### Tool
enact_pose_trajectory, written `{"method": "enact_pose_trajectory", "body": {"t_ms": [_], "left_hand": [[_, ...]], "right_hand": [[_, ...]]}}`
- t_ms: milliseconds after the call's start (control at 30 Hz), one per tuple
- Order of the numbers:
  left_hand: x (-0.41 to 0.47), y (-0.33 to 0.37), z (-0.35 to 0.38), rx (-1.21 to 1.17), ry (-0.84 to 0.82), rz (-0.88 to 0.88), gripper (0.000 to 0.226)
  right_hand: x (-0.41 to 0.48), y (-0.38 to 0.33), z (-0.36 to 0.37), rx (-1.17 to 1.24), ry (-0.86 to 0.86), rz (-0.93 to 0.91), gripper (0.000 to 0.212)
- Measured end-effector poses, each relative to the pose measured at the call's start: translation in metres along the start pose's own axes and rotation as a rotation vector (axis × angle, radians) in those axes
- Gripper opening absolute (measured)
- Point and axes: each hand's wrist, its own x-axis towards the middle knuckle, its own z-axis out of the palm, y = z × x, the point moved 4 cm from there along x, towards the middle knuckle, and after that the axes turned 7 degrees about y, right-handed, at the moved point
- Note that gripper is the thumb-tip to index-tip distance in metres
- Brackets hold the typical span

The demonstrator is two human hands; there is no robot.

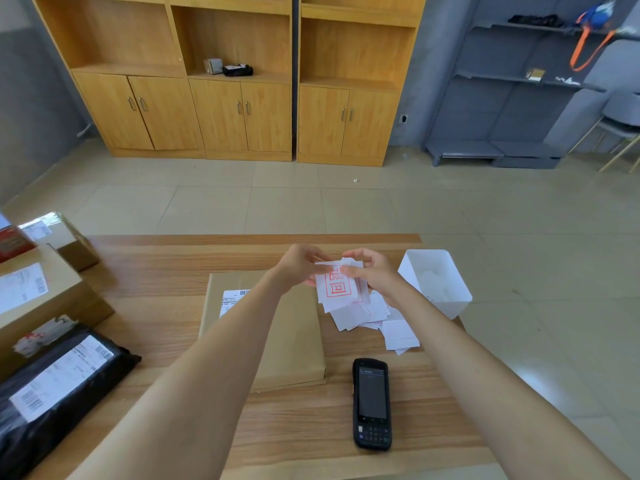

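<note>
**Item:** label [337,284], white, red-stamped.
**Location:** held in the air above the tabletop [166,271], over the far right corner of the parcel [291,337], just above the loose pile [374,313].
**Left hand** [299,266]: pinching the label's left edge.
**Right hand** [375,271]: thumb and fingers pinching its upper right corner.
**Arms:** both extended forward, wrists turned inward.
**Step, likely:** peeling the label from its backing.
**Handling:** lift one corner slowly and hold the sheet flat to avoid creasing. Press it onto bare cardboard, clear of the barcode [244,292].
</note>
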Motion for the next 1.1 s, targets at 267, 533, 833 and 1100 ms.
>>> {"method": "enact_pose_trajectory", "body": {"t_ms": [267, 533, 833, 1100], "left_hand": [[0.005, -0.002, 0.002, -0.111, 0.072, -0.046, 0.017], [0.009, -0.002, 0.010, -0.126, 0.044, -0.063, 0.018], [0.013, 0.002, 0.021, -0.013, 0.009, -0.048, 0.016], [0.011, 0.012, 0.023, 0.042, -0.017, 0.086, 0.020]], "right_hand": [[0.007, 0.007, 0.000, -0.039, 0.103, -0.018, 0.014], [0.002, 0.009, -0.006, 0.003, 0.050, 0.052, 0.011], [0.003, 0.011, -0.010, -0.090, 0.020, 0.019, 0.024], [0.003, 0.009, -0.009, -0.202, -0.026, 0.000, 0.022]]}}
